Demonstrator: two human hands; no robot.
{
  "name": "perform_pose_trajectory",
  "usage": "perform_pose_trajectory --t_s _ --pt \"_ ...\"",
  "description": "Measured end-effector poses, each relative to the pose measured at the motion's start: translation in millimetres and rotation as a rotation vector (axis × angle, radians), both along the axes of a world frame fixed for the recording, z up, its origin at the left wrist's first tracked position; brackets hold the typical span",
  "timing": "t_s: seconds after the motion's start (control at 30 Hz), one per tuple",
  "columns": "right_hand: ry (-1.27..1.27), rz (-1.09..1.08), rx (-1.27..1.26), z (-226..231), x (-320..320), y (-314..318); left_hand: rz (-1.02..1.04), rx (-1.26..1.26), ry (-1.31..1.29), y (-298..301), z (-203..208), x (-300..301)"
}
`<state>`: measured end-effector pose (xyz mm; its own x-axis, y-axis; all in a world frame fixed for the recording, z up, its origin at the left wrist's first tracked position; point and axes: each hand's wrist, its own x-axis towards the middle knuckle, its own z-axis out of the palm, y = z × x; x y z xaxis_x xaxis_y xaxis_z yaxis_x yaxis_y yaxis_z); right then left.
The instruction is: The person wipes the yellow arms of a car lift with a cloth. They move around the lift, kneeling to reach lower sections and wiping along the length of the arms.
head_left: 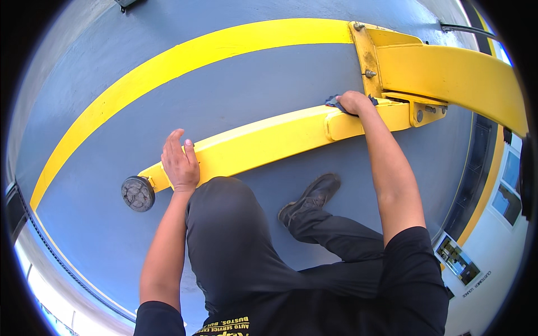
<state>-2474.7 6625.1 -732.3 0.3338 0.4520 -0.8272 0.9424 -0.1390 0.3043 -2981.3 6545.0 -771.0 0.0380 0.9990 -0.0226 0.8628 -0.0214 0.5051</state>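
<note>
A long yellow lift arm (269, 139) stretches across the view just above a grey-blue floor. At its left end is a round black rubber pad (138, 194). My left hand (180, 161) rests against the arm near that pad, fingers stretched out and holding nothing. Toward the arm's right end, my right hand (354, 103) is closed on a dark blue rag (335, 104), pressing it onto the arm's upper surface. Part of the rag is hidden beneath the hand.
The yellow lift post (448, 73) with its bolted base plate (365, 59) stands at the right. A curved yellow stripe (185, 53) is painted on the floor (269, 78). My shoe (311, 196) is below the arm. A dark floor channel (476, 162) runs along the right.
</note>
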Motion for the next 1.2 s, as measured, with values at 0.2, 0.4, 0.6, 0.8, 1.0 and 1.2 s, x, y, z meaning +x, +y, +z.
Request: perform_pose_trajectory --t_s 0.2,0.4,0.6,0.8,1.0,1.2 --pt "0.627 0.042 0.083 4 -222 -21 -0.028 0.008 0.054 2 -12 -4" --pt "0.388 -0.046 -0.074 -1 -97 -4 -0.048 0.005 0.079 1 -17 -9" --pt "-0.159 -0.169 -0.132 26 87 7 -0.065 -0.051 0.033 -1 -12 -9" --pt "0.178 0.084 0.153 -9 -36 -29 -0.039 -0.073 0.025 0 -4 -5" --pt "0.564 0.165 0.625 -6 -222 -51 -0.034 -0.049 0.001 1 -9 -4" --pt "0.708 0.065 0.612 8 -261 -61 -0.026 -0.045 -0.008 4 -3 -2"
